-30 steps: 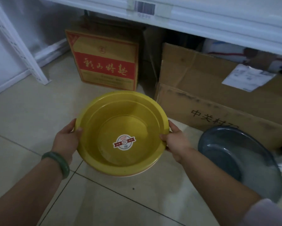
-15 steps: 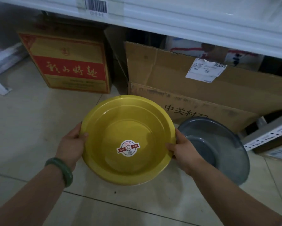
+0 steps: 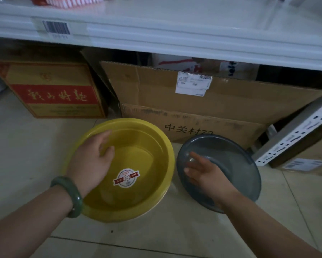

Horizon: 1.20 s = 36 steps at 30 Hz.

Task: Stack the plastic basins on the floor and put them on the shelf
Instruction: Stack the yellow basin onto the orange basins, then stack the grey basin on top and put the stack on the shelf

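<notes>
A yellow plastic basin (image 3: 137,155) with a round red-and-white sticker inside sits low over the tiled floor, in the middle. My left hand (image 3: 93,161), with a green bangle on the wrist, lies over its left rim, fingers curled inside. To its right a grey basin (image 3: 236,164) rests on the floor, tilted against a carton. My right hand (image 3: 204,172) hovers over the grey basin's left side, fingers spread and slightly blurred, holding nothing. The white shelf (image 3: 175,34) runs across the top of the view.
Under the shelf stand a red-and-yellow carton (image 3: 54,94) at the left and a big brown carton (image 3: 212,108) behind the basins. A white perforated shelf upright (image 3: 296,138) slants at the right, with a labelled box (image 3: 309,161) beside it.
My right hand has let go of the yellow basin and moved right over the grey one. My left hand has shifted over the yellow rim, fingers inside. The view has tilted up toward the shelf.
</notes>
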Available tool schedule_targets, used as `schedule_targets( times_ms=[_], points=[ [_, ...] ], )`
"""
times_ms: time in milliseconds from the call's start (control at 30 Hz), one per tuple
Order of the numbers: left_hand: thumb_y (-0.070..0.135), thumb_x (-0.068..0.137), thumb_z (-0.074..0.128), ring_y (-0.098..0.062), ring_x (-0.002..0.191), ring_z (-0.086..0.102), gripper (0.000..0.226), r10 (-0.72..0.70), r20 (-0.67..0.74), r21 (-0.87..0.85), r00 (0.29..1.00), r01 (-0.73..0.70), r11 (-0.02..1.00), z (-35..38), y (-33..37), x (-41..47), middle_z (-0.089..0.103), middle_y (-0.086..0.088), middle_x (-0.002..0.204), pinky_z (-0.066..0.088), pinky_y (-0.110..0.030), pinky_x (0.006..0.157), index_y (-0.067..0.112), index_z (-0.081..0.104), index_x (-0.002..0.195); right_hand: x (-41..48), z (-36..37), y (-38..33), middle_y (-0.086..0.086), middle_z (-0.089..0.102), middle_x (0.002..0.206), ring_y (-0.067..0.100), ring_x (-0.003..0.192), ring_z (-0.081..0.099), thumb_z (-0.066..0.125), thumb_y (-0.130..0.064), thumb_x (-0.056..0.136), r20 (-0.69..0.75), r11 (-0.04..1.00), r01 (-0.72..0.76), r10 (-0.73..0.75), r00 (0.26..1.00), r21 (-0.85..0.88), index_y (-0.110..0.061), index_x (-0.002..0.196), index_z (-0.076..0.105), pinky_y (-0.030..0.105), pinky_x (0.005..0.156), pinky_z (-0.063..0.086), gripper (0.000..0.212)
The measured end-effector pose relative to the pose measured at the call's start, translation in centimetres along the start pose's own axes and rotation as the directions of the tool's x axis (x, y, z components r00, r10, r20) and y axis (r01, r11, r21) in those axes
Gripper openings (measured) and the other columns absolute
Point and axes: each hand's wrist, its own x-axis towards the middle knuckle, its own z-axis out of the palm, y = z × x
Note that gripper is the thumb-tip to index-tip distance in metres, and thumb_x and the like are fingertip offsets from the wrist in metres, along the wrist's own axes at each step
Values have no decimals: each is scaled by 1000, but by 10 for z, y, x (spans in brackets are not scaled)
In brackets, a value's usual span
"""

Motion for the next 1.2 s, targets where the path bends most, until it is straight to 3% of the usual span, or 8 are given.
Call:
schedule_targets(
  times_ms=[167, 300, 500, 600, 767, 967, 1067, 1200],
  points=[
    [20, 92, 48, -5, 115, 53, 39, 26, 265, -173, 964, 21, 985, 58, 62, -2, 58, 11, 127, 38, -20, 92, 25, 50, 131, 7, -57, 9, -13, 63, 104, 9, 100, 59, 60, -15, 89, -167, 998, 12, -3, 986, 55, -27, 138, 45, 34, 98, 45, 52],
    [20, 93, 48, -7, 113, 54, 36, 11, 309, -193, 951, 51, 980, 102, 90, -5, 60, 9, 126, 37, -20, 89, 24, 53, 128, 18, -94, 24, 2, 66, 115, 12, 96, 63, 58, -8, 90, -236, 986, 12, 29, 971, 168, -24, 137, 47, 30, 82, 50, 50],
    [18, 94, 45, -14, 107, 55, 44, -77, 412, -248, 908, 193, 949, 152, 110, -13, 51, 0, 138, 42, -32, 96, 22, 43, 138, 22, -132, 47, 5, 60, 130, 22, 120, 55, 51, -5, 92, -340, 987, -7, 61, 939, 159, -19, 137, 48, 33, 102, 42, 47],
    [21, 94, 42, -17, 93, 55, 48, -133, 426, -124, 895, 203, 971, 172, 105, -16, 50, -6, 138, 47, -34, 85, 22, 35, 141, 26, -144, 60, 1, 55, 138, 21, 127, 50, 52, -9, 91, -432, 996, -9, 49, 900, 94, -22, 137, 50, 37, 104, 41, 47],
    [19, 94, 40, -36, 118, 53, 54, -312, 399, 99, 863, 297, 950, 192, 98, -12, 45, -17, 143, 45, -40, 91, 12, 25, 145, 32, -153, 81, 6, 50, 143, 28, 126, 51, 55, -8, 91, -479, 990, -80, 125, 869, 114, -19, 142, 43, 42, 100, 47, 54],
    [14, 90, 39, -36, 115, 54, 46, -342, 377, 120, 861, 321, 939, 198, 99, -8, 52, -16, 135, 46, -39, 94, 10, 40, 136, 41, -156, 93, 11, 62, 128, 31, 113, 59, 56, -8, 89, -483, 979, -115, 185, 856, 171, -10, 134, 53, 41, 98, 49, 45],
    [12, 90, 38, -35, 115, 54, 44, -335, 388, 139, 859, 305, 942, 195, 101, -8, 53, -16, 134, 44, -35, 87, 9, 43, 134, 40, -162, 91, 12, 68, 109, 27, 94, 64, 58, -6, 87, -492, 972, -96, 193, 849, 215, -7, 121, 63, 35, 82, 52, 34],
    [10, 89, 39, -24, 87, 57, 36, -275, 377, 20, 884, 289, 957, 187, 101, -10, 60, -7, 105, 43, -31, 75, 11, 54, 122, 39, -170, 83, 16, 67, 105, 25, 85, 62, 66, -4, 83, -536, 958, -46, 197, 821, 283, -2, 120, 63, 31, 76, 47, 38]
  ],
)
